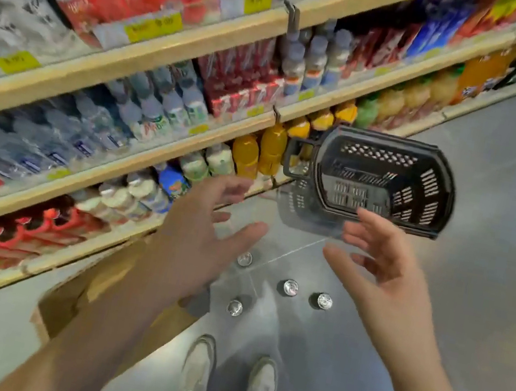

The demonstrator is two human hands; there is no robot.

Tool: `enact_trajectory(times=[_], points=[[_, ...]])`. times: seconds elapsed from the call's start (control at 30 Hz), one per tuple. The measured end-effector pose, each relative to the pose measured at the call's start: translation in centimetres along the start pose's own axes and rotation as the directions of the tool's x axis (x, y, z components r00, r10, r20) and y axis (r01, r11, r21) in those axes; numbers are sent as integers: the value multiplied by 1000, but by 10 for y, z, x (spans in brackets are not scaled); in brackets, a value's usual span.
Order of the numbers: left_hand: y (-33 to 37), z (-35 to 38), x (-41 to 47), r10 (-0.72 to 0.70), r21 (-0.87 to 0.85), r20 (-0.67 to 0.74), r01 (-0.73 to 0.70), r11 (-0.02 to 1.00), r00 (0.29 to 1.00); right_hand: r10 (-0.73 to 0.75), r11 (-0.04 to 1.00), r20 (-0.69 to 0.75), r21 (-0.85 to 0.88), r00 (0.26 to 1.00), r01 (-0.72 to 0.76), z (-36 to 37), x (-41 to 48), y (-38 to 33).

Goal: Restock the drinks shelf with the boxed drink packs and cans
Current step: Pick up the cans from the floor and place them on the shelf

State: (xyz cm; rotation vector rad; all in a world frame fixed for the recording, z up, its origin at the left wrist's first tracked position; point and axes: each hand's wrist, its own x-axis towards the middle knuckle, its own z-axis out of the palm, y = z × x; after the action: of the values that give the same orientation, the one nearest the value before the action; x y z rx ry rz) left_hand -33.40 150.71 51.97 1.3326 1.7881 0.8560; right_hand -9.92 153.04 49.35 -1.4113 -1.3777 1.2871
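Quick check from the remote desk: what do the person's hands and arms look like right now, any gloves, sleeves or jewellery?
Both arms are bare with no sleeve in view. The left hand and right hand wear no gloves; no rings, watch or wristband visible, though the picture is blurred.

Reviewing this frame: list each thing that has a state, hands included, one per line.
Left hand: open, fingers spread, holding nothing.
Right hand: open, fingers spread, holding nothing.
Black basket: empty, tilted, no hand touching it.
Four cans: upright on the floor, apart from each other.
Cardboard box: on the floor by the shelf, open; contents hidden.
Shelves: stocked with bottles and packs.
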Motion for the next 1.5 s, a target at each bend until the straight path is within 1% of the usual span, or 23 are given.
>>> enact_trajectory(times=[0.13,0.23,0.4,0.53,0.63,0.73,0.8,0.93,1.03,1.23,1.37,1.43,1.5], points=[[-106,60,18,-124,-20,48,125,992,991,82,996,-10,-25,997,-82,22,15,112],[-189,107,34,-149,11,59,148,989,987,122,991,-16,-49,992,-123,38,27,206],[-332,184,67,-143,91,104,134,987,984,176,973,-34,-146,984,-179,62,42,369],[-429,235,91,-113,162,140,90,983,984,204,950,-28,-234,979,-205,76,55,486],[-493,270,111,-102,245,176,57,968,979,212,936,-38,-280,977,-214,83,65,559],[-546,298,129,-67,328,212,-7,945,975,195,925,-38,-325,980,-197,89,70,613],[-573,311,139,-60,330,209,-13,944,976,191,913,-32,-361,981,-189,93,70,641],[-602,330,152,-97,270,198,41,962,975,179,900,-18,-400,984,-171,95,70,672],[-611,336,158,-98,292,215,31,956,972,176,894,-8,-418,984,-164,95,71,681],[-617,350,164,-98,340,227,16,940,969,233,866,-3,-453,972,-209,97,74,691],[-625,357,162,-159,348,248,65,935,956,258,833,32,-513,966,-206,99,76,700],[-629,359,161,-161,346,223,76,935,961,291,809,37,-543,956,-225,101,79,703],[-630,359,161,-143,344,183,73,936,973,289,793,18,-564,957,-228,104,83,704]])
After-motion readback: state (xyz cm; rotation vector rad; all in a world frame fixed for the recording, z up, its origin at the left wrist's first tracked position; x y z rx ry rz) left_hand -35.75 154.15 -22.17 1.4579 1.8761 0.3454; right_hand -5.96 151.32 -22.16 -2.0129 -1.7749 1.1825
